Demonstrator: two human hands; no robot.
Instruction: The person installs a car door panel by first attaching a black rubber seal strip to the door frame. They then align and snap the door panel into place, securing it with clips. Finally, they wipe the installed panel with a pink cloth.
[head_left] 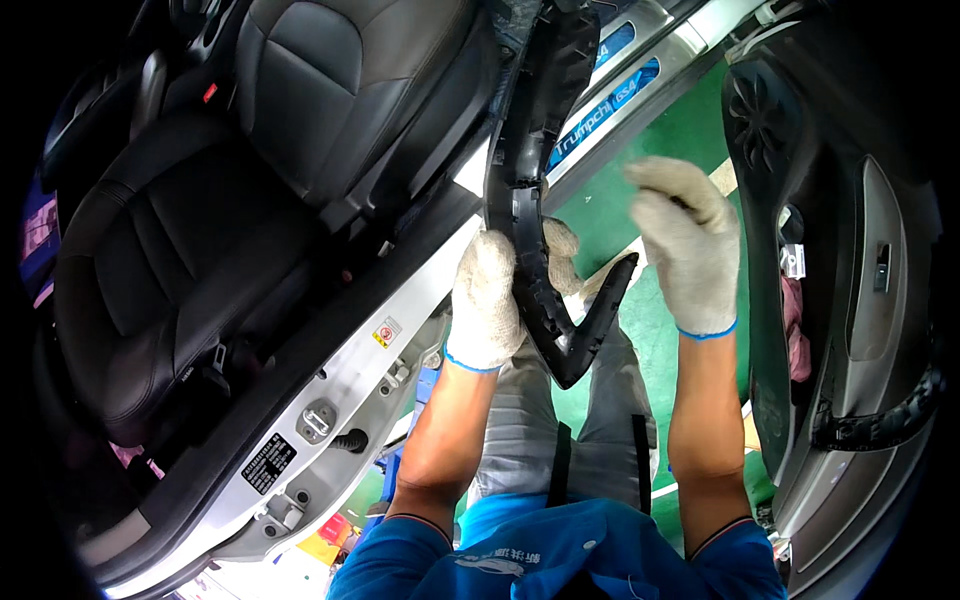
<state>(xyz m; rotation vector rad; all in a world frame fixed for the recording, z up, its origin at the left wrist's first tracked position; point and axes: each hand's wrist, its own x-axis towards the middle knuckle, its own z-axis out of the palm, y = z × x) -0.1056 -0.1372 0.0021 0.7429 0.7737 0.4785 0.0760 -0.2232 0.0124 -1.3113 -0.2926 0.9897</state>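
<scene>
A long black plastic trim panel, with its ribbed inner side showing, runs from the upper middle down to a V-shaped bend near my legs. My left hand, in a white knit glove, is closed around its lower part; the thumb lies on the near side and fingertips show past the far edge. My right hand, gloved alike, is raised to the right of the panel and apart from it. Its fingers are curled together, slightly smeared, with a small dark spot between them. Whether that is an object or a gap is unclear.
A black car seat fills the left, behind the white door sill. Blue-lit sill plates lie beyond the panel. On the right stands an open black door with a speaker grille. Green floor shows between sill and door.
</scene>
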